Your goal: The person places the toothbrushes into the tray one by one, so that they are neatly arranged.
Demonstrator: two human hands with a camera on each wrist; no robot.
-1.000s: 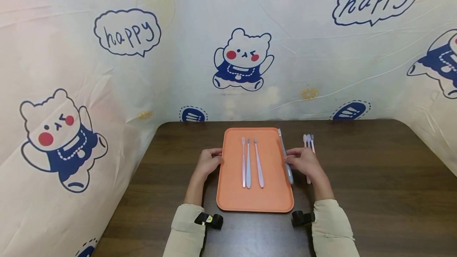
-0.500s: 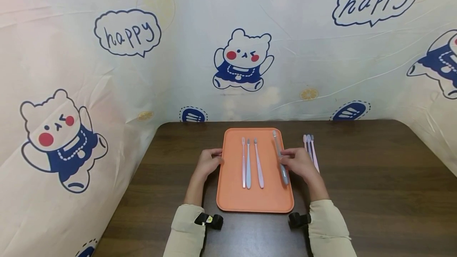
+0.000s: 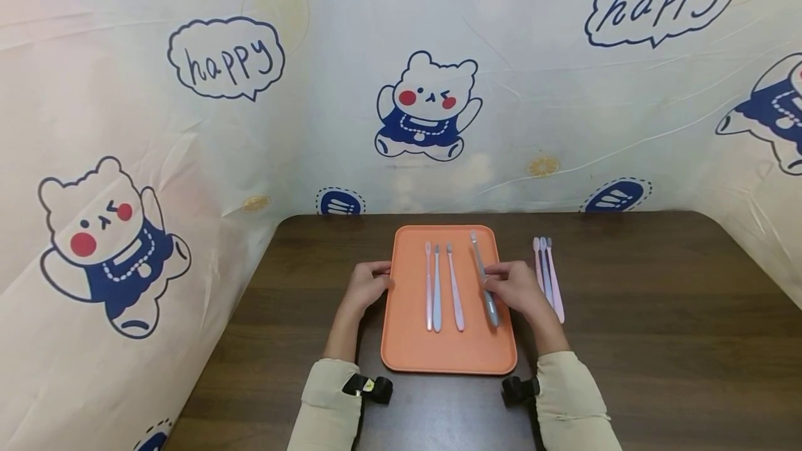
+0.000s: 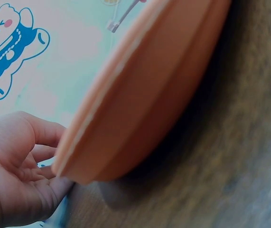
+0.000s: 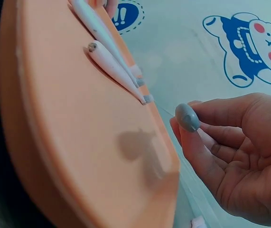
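Observation:
An orange tray [image 3: 407,355] lies on the table, its left rim pinched by my left hand [image 3: 366,287]. In the left wrist view, the thumb and fingers of that hand [image 4: 19,168] meet at the tray's rim. My right hand [image 3: 515,287] pinches a grey toothbrush [image 3: 491,310] over the right part of the tray. Its rounded handle end [image 5: 188,118] points at the right wrist camera, and a shadow falls on the tray below. On the tray lie a thin pale pink toothbrush [image 3: 429,294], a light blue toothbrush [image 3: 437,301] and a pinkish toothbrush [image 3: 457,301], heads away from me.
Right of the tray, several pink and bluish toothbrushes [image 3: 554,291] lie close together on the dark wooden table [image 3: 651,326], partly behind my right hand. A printed cloth [image 3: 532,110] with cartoon bears hangs behind the table and along its sides.
My right hand has moved left with the grey toothbrush, from the tray's right rim to over its surface. More of the toothbrushes on the right now shows. The left hand stays put.

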